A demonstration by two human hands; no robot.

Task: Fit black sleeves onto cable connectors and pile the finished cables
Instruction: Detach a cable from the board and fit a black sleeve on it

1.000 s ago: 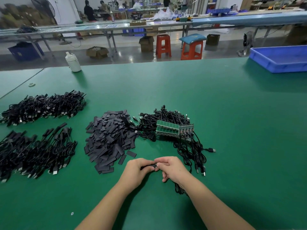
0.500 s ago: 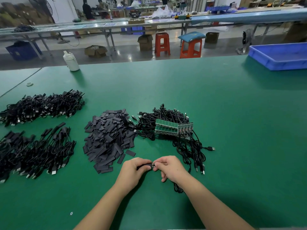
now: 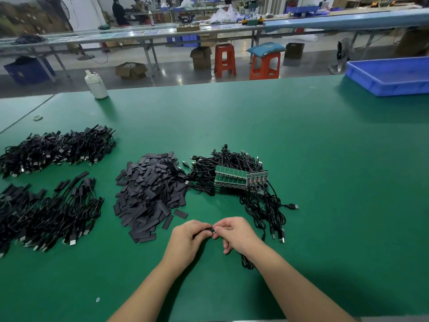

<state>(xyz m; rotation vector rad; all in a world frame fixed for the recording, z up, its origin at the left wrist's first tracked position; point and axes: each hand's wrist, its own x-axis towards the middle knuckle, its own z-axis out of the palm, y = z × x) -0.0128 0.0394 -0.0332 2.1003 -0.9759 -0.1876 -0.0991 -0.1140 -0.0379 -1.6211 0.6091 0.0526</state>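
Both hands meet low over the green surface (image 3: pixel 301 159): the left hand (image 3: pixel 188 240) pinches a black sleeve (image 3: pixel 204 231), the right hand (image 3: pixel 236 233) pinches the cable connector (image 3: pixel 214 232) at its mouth. Best done square-on, one judges, with the connector fed straight and no twist. The sleeve's long axis runs left to right, open end facing right. The cable (image 3: pixel 247 263) trails back under the right wrist.
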